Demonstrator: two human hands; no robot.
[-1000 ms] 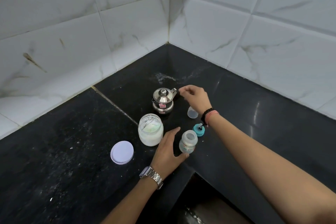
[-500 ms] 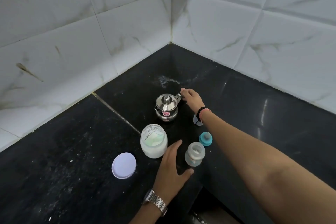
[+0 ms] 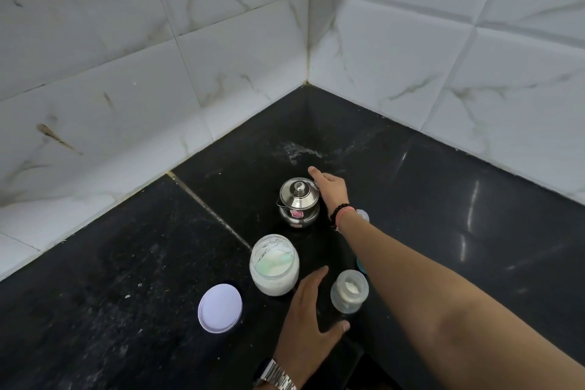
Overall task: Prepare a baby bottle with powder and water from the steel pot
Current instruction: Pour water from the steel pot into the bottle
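Steel pot, frame centre: right hand at its handle side, grip cannot be told. Baby bottle, lower centre: left hand spread flat on tabletop beside it.

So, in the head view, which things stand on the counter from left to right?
White lid → open powder jar → steel pot → baby bottle.

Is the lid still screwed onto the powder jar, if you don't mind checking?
No, the powder jar stands open, and its white lid lies flat on the counter beside it.
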